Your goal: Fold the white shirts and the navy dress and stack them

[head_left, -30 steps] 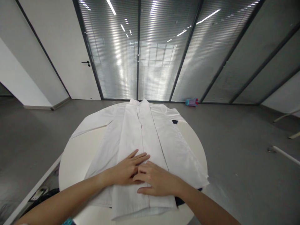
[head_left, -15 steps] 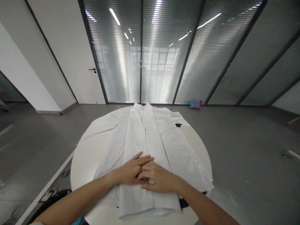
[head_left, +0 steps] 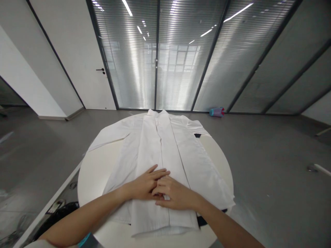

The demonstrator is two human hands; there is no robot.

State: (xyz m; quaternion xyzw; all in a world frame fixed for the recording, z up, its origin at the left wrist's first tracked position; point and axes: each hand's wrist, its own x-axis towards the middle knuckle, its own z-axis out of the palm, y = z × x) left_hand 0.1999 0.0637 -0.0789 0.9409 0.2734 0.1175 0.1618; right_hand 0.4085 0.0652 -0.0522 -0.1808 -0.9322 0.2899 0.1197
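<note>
A white shirt (head_left: pixel 151 151) lies spread face up on a round white table (head_left: pixel 90 179), collar at the far side and hem toward me. My left hand (head_left: pixel 147 184) rests on the lower front of the shirt, fingers stretched out and apart. My right hand (head_left: pixel 174 194) lies against it, its slightly bent fingers overlapping the left hand's fingers. Neither hand visibly grips the cloth. Part of the shirt front is hidden under both hands. Dark patches show at the table beside the shirt's right edge and near the hem.
A blue and pink basket (head_left: pixel 216 112) lies on the floor by the glass partition (head_left: pixel 176 69). To the left are a white door (head_left: pixel 97 89) and a pale floor strip with a socket box (head_left: pixel 55 206). A black bag-like thing (head_left: pixel 66 212) sits near my left arm.
The view has tilted down slightly, so the room sits a little higher in the picture. Both hands keep nearly the same place on the shirt.
</note>
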